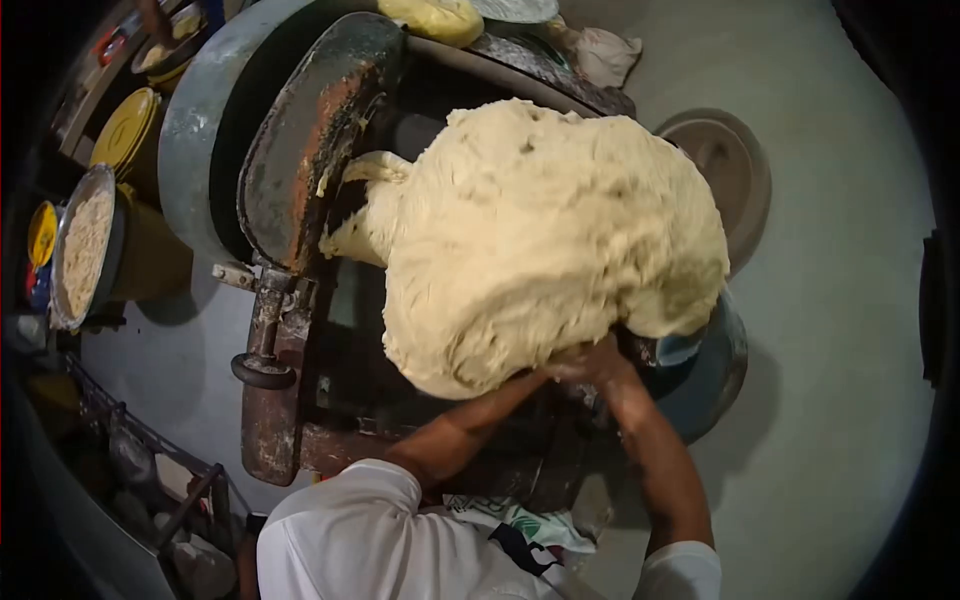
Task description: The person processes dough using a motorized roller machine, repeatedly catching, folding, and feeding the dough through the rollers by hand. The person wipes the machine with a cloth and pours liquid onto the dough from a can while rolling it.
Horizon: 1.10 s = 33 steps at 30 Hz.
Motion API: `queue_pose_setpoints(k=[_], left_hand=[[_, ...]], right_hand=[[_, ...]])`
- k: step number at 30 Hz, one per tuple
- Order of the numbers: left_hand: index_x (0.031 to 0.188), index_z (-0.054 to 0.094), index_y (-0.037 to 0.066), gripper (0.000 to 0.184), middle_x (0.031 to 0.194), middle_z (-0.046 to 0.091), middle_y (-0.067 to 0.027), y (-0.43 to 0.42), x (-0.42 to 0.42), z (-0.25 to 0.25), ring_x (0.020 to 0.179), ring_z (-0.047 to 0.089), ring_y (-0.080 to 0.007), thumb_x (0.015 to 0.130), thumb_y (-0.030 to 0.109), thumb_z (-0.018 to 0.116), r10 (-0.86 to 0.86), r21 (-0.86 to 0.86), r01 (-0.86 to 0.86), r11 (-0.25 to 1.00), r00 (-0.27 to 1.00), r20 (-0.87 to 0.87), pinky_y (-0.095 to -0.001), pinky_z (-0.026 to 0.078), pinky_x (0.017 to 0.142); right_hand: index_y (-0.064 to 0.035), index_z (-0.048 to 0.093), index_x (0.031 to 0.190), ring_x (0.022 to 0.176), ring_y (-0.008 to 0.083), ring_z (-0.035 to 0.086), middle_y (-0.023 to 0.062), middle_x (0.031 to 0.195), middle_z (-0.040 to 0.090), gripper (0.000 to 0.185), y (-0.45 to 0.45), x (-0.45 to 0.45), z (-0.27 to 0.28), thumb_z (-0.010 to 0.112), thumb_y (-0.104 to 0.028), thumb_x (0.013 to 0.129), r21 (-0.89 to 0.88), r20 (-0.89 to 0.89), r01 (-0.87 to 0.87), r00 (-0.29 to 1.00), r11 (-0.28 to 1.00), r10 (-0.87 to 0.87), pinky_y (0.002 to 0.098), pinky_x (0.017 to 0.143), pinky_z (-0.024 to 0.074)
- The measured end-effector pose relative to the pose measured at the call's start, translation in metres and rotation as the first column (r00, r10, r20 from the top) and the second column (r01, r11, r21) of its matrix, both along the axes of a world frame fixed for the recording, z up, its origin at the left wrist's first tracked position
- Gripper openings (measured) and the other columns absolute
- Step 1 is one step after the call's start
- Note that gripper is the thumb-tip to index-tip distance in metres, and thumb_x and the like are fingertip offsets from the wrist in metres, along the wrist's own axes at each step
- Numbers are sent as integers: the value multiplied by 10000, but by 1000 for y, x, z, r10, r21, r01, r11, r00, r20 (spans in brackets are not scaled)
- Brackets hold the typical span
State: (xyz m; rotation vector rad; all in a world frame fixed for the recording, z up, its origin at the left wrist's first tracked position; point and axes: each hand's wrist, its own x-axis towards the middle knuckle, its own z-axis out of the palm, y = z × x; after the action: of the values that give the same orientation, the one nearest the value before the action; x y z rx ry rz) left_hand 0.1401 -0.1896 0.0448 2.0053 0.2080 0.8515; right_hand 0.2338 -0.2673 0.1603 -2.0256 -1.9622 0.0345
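Observation:
A very large mass of pale dough [550, 240] lies over a dark metal machine trough [335, 380], and a torn strip of it trails toward the trough's raised left side. At the dough's near edge, my left hand [560, 369] reaches in from the left, mostly hidden under the mass. Close beside it, my right hand [603, 360] is pressed against the underside, with its fingers out of sight. Both hands hold the dough from below, wrists almost touching.
A curved metal plate [310, 140] and lever [265, 335] stand left of the dough. Further left are a flour-like bucket [88, 245] and a yellow-lidded container [125, 130]. A round basin [745, 180] is on the right floor. Yellow material [435, 18] sits at the top.

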Motion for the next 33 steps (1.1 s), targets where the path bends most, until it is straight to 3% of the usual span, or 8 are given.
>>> queue_pose_setpoints(k=[7, 12, 16, 20, 22, 26, 31, 33], left_hand=[[1329, 565, 8, 434, 1180, 623, -269, 51, -58, 19, 1089, 615, -422, 971, 252, 589, -154, 147, 163, 976, 985, -74, -460, 508, 899], [1417, 528, 51, 485, 1335, 560, -301, 117, -139, 88, 1279, 540, -427, 954, 151, 635, -426, -300, 334, 893, 841, -332, -443, 436, 1067], [1495, 467, 104, 740, 1456, 471, -277, 167, -204, 119, 1378, 435, -463, 817, 121, 763, -268, -2, 274, 962, 942, -203, -534, 361, 1134], [1568, 309, 126, 1032, 1590, 176, -329, 254, -151, 215, 1474, 204, -534, 692, 157, 853, 69, 403, 94, 911, 926, -372, -562, 280, 1185], [1568, 292, 132, 1092, 1570, 193, -349, 270, -110, 222, 1467, 185, -556, 649, 181, 880, -138, 254, 259, 932, 901, -410, -569, 279, 1184], [1470, 384, 133, 976, 1463, 317, -335, 272, -96, 206, 1375, 319, -553, 636, 207, 885, -83, 291, 175, 941, 950, -301, -562, 345, 1131], [1347, 517, 142, 839, 1303, 481, -265, 237, -104, 166, 1173, 494, -483, 605, 246, 894, 217, 366, -117, 923, 945, -245, -556, 499, 911], [1317, 552, 135, 799, 1242, 520, -255, 223, -115, 153, 1122, 522, -470, 596, 232, 883, 249, 330, -166, 929, 941, -228, -557, 525, 834]], right_hand=[[-299, 758, 936, 1038, 169, 641, -110, 1111, 694, 180, 27, 31, 6, 766, -309, 757, 102, 482, -253, 859, 962, 175, 359, 840, 564], [-248, 743, 1037, 1115, 202, 637, -46, 1145, 706, 250, 16, 30, -55, 740, -311, 795, 17, 223, 27, 974, 999, -30, 392, 959, 527], [-233, 738, 1153, 1180, 235, 633, 12, 1221, 707, 306, 34, 36, -52, 716, -308, 858, -163, 132, 89, 989, 983, -68, 426, 1023, 503], [-244, 700, 1218, 1137, 254, 635, -13, 1266, 681, 366, 20, 59, -96, 681, -272, 853, -335, -451, -62, 886, 940, -103, 440, 1043, 489], [-237, 674, 1265, 1147, 250, 619, -11, 1308, 657, 423, 47, 43, -48, 669, -275, 844, -352, -195, -68, 981, 934, -2, 432, 1045, 482], [-290, 621, 1350, 1238, 232, 551, -21, 1344, 627, 529, 51, 46, -83, 650, -325, 823, 43, -75, -3, 997, 999, 6, 445, 1072, 445], [-248, 618, 1351, 1309, 303, 478, 34, 1238, 649, 566, 58, 7, -69, 693, -318, 795, -61, 271, 172, 951, 983, -149, 511, 1129, 375], [-119, 711, 1177, 1283, 323, 516, 103, 1185, 667, 390, 64, -32, -28, 725, -268, 816, 283, 338, 32, 932, 958, -131, 508, 1097, 411]])
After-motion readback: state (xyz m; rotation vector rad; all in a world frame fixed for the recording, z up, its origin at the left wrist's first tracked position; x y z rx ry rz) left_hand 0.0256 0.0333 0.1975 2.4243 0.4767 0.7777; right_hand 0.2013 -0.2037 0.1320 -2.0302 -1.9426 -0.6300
